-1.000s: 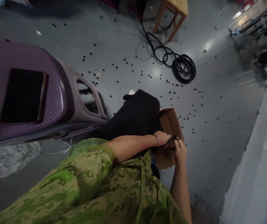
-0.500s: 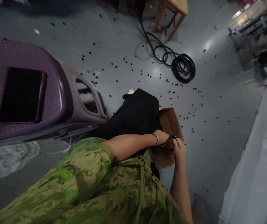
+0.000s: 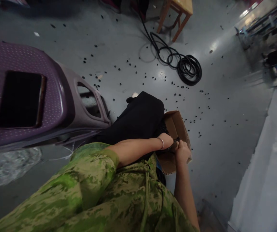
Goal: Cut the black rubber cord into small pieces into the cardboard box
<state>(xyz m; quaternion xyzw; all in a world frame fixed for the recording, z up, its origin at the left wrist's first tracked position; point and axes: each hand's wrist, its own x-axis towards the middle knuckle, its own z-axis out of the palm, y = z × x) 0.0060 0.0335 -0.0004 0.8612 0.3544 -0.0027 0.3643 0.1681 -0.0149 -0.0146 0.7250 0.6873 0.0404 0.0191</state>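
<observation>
An open brown cardboard box (image 3: 177, 127) rests against my lap, beside my black-clad leg (image 3: 140, 117). My left hand (image 3: 167, 140), with a thin bracelet at the wrist, meets my right hand (image 3: 182, 152) over the box. Both hands pinch a small black rubber ring (image 3: 176, 140) between their fingertips. The ring is mostly hidden by my fingers. Dark small parts lie inside the box behind my left hand.
A purple plastic stool (image 3: 32, 96) lies close on the left. Several small black rings are scattered over the grey floor (image 3: 201, 106). A coiled black cable (image 3: 189, 69) and a wooden stool (image 3: 177, 13) stand farther off. Crumpled clear plastic (image 3: 14, 164) lies at the left; a white sheet (image 3: 271, 161) runs down the right.
My hands have drawn closer together over the box, the right hand moving slightly up and left. The black ring is now more covered by my fingers.
</observation>
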